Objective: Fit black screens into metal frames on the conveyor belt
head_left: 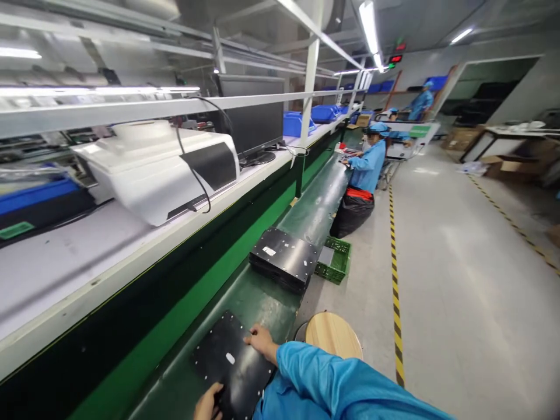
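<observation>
A flat black panel (238, 364) with small bright dots along its edges and a white label lies on the green belt in front of me. My right hand (262, 341) has its fingers closed at the panel's far right edge. At the near left edge, my left hand (209, 403) grips the panel, partly cut off by the bottom of the view. Farther along the belt sits a stack of similar black panels (286, 254), with white labels on the top one; neither hand touches it.
Beside the green belt (269, 303) stand a round wooden stool (335, 335), a green crate (343, 259) and a black bag (354, 216). A shelf on the left bears a white machine (153, 157) and a monitor (258, 116). A co-worker (370, 160) in blue sits farther down.
</observation>
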Tool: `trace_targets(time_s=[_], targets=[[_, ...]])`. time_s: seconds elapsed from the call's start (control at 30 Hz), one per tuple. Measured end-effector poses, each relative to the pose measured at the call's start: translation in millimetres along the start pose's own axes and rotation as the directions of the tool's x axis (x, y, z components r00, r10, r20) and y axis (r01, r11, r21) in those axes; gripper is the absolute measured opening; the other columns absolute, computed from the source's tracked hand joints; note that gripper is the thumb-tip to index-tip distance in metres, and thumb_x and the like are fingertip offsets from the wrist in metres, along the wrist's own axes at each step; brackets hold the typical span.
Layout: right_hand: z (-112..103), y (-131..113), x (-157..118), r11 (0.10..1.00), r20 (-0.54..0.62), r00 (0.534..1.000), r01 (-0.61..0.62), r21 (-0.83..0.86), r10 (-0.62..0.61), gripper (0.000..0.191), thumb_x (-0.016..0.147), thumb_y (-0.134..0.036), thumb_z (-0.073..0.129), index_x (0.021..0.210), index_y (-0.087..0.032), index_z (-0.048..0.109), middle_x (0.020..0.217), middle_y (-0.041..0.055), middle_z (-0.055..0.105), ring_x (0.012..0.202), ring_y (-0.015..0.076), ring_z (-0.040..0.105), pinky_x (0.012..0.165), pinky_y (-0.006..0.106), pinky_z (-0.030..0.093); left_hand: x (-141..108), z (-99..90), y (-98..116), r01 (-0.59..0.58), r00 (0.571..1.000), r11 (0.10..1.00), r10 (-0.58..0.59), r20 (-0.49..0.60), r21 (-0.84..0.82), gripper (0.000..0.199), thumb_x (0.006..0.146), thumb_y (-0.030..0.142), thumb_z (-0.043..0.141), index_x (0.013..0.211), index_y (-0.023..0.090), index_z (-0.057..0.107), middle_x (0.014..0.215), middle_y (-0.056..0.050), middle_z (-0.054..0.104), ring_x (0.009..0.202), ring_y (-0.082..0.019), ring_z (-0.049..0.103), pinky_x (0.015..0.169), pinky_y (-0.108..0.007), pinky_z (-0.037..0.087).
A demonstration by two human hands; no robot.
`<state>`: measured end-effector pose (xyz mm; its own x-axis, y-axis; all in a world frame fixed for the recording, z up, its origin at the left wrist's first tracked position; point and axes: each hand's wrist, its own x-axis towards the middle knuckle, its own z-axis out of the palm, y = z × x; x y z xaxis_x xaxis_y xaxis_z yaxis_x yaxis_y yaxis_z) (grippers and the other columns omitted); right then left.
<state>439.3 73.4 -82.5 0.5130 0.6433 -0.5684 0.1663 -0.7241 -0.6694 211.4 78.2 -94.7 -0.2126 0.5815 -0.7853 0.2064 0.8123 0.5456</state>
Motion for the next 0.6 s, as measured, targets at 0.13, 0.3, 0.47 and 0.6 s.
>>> trace_targets(time_s=[0.13, 0.3, 0.47, 0.6], targets=[[-18.4, -9.5, -0.7, 0.998, -0.025, 1.0, -0.006, 0.063, 0.008, 0.018, 0.077, -0.027, 0.079, 0.091, -0.023, 0.068, 0.092, -0.0024, 0.074, 0.086, 0.0146, 0.064, 0.073, 0.026, 0.039, -20.0, 7.9, 17.6, 0.071, 0.992, 0.997, -0.066, 0.111, -0.041, 0.02, 0.065, 0.038, 0.073, 0.076, 0.023, 0.068, 0.095, -0.01, 0.069, 0.095, -0.03, 0.067, 0.072, -0.039, 0.058], [-80.1, -52.8, -9.8, 0.987, -0.171, 0.979, 0.089, -0.131, -0.111, 0.024, 0.084, -0.038, 0.075, 0.104, -0.027, 0.069, 0.112, 0.003, 0.078, 0.103, 0.0221, 0.068, 0.08, 0.03, 0.041, -63.0, 27.2, 50.1, -0.084, 0.97, 0.976, 0.126, 0.206, -0.203, 0.02, 0.063, 0.032, 0.076, 0.079, 0.024, 0.068, 0.094, -0.007, 0.072, 0.089, -0.024, 0.066, 0.072, -0.036, 0.06], [-167.9, -101.1, -17.0, 0.949, -0.291, 0.921, 0.187, -0.252, -0.259, 0.025, 0.091, -0.043, 0.066, 0.111, -0.029, 0.072, 0.119, 0.003, 0.081, 0.11, 0.0235, 0.071, 0.086, 0.031, 0.045, -99.8, 65.6, 95.5, -0.198, 0.883, 0.927, 0.309, 0.353, -0.318, 0.026, 0.058, 0.028, 0.081, 0.081, 0.023, 0.069, 0.085, -0.006, 0.071, 0.082, -0.022, 0.067, 0.072, -0.036, 0.065], [-231.3, -127.5, -4.4, 0.948, -0.406, 0.874, 0.164, -0.272, -0.268, 0.024, 0.094, -0.044, 0.063, 0.11, -0.029, 0.073, 0.12, 0.003, 0.081, 0.112, 0.0249, 0.071, 0.087, 0.032, 0.046, -114.7, 112.9, 138.1, -0.28, 0.783, 0.905, 0.409, 0.47, -0.321, 0.024, 0.066, 0.029, 0.081, 0.084, 0.02, 0.069, 0.088, -0.008, 0.073, 0.086, -0.022, 0.071, 0.083, -0.038, 0.066]])
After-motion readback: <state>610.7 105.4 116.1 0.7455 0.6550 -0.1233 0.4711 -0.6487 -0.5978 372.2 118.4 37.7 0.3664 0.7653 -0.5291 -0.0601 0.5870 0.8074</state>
